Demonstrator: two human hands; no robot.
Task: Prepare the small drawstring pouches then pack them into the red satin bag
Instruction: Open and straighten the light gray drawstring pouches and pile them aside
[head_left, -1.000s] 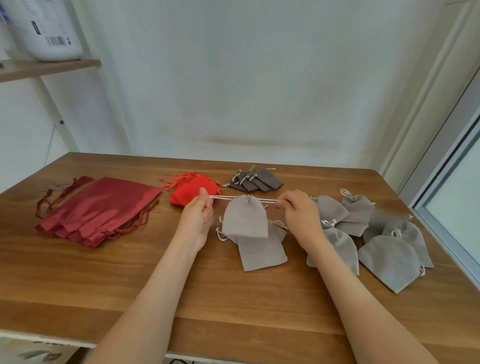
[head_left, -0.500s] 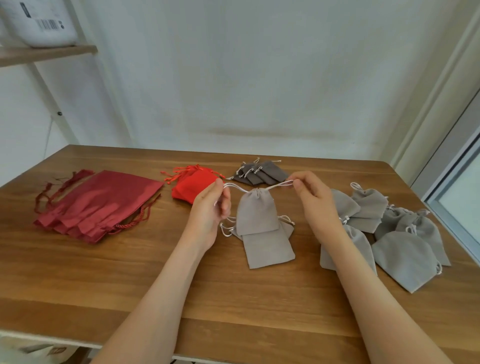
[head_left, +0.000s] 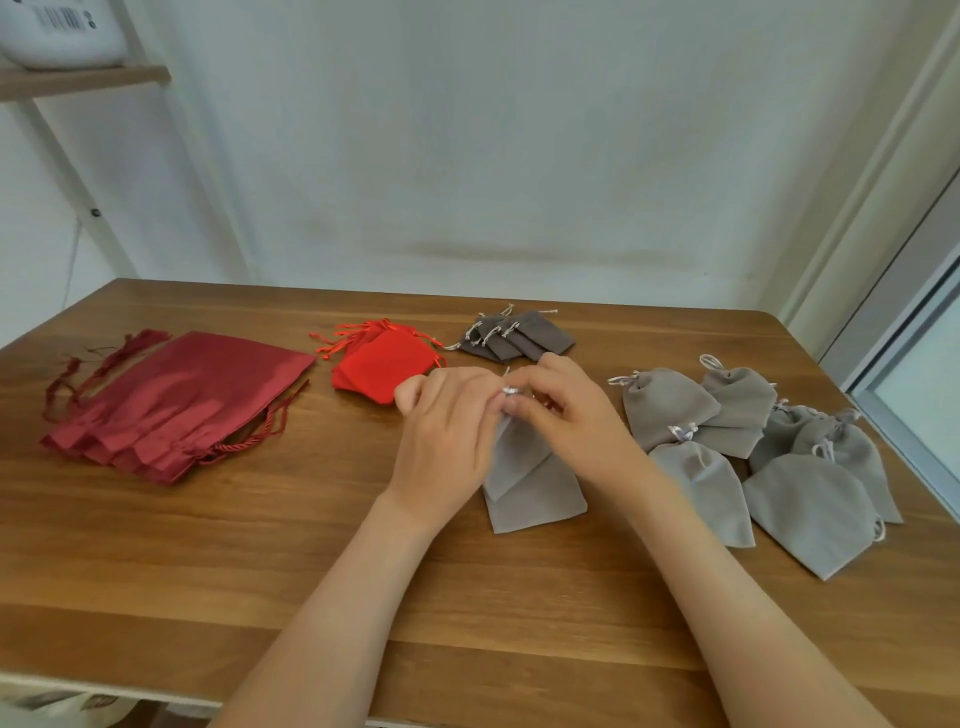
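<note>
In the head view, our two hands have come together. A second ago they were spread apart, pulling the cord (head_left: 508, 389) taut on either side of the grey pouch (head_left: 514, 457). Half a second ago the cord had gone slack, and now the left hand (head_left: 447, 431) and the right hand (head_left: 571, 415) meet at the pouch's neck, just above the middle of the frame. Both have their fingers curled in and pinching the cord there. The picture is blurred at the fingertips, so we cannot tell whether a knot is forming.

The pouch hangs down from that pinch, and its lower edge lies over a second, flat pouch (head_left: 545, 504) on the table (head_left: 260, 571). We judge the mouth is now drawn closed and that we are tying it off, so this pouch is nearly prepared.

The finished grey pile (head_left: 753, 452) lies at the right of the frame with its necks gathered. The small red pouches (head_left: 382, 364) and the dark grey pouches (head_left: 519, 335) sit just beyond our hands. The red bags (head_left: 176, 400) lie stacked at the left, well apart from the hands, so we judge packing has not started.
</note>
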